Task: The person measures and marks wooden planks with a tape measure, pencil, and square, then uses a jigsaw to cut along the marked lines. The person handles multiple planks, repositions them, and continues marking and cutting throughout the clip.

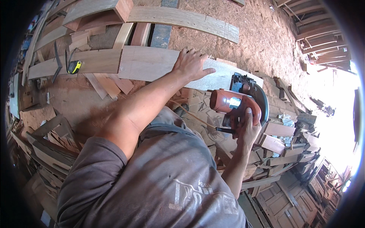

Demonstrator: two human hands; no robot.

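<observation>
Sawdust carpets the reddish ground (262, 34) of an open-air woodshop, fine and powdery, with offcuts strewn across it. Just above picture centre lies a broad pale board (152, 64), flat and smooth-faced, its grain running lengthwise; its right end looks greyer and bleached. The left hand (191, 64) rests on this board toward 12 o'clock, palm down, fingers spread and flat against the wood, gripping nothing. The bare forearm runs back from it toward 7 o'clock, over a grey shirt (163, 178) with a faded print.

At about 3 o'clock from centre sits a circular saw (237, 102), a rounded red-orange plastic body with a dark blade guard curving round its far side, perched at the board's right end. The right hand (247, 131) is closed around the saw's handle from below, one finger stretched up along the red housing. A thin cord trails leftward from the tool.

Butting the pale board's left end is a browner plank (76, 62), rougher in tone, and on it at 10 o'clock lies a yellow-and-black tape measure (74, 67). A long curved plank (182, 19) arcs across the top at 12 o'clock. Short blocks and slats (281, 144), square-cut and reddish, are heaped at 4 o'clock beneath the saw, with more stacked timber (49, 144) at 8 o'clock.
</observation>
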